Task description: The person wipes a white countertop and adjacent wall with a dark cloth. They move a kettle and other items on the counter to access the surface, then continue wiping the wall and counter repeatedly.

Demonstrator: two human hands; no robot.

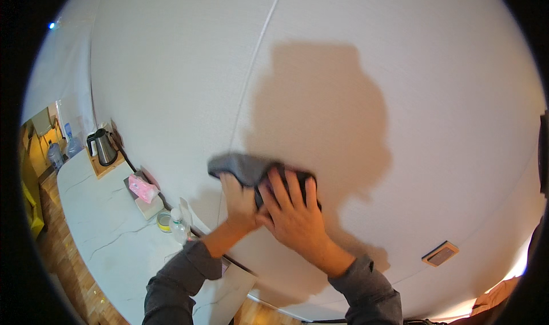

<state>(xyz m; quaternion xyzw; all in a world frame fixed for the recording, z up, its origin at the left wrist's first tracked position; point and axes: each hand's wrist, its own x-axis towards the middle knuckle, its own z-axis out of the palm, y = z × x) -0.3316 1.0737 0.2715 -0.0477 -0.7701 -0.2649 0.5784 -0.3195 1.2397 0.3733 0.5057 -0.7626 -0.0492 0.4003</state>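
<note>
A dark grey cloth [244,167] lies against a pale wall [180,89] in front of me, part of it bunched and blurred. My left hand [238,200], also blurred, grips the cloth's lower edge on the left. With fingers spread, my right hand [291,209] holds the cloth's darker right part flat to the wall. The two hands meet near the thumbs. Their palms are hidden from view. My head and arms cast a large shadow over the wall around the cloth.
Along the wall at left runs a white marble-patterned table [98,213]. On it stand an electric kettle [105,147] on a wooden tray, a pink tissue pack [143,188], a tape roll [164,222] and a clear bottle [178,226]. A wall switch [440,253] sits low right.
</note>
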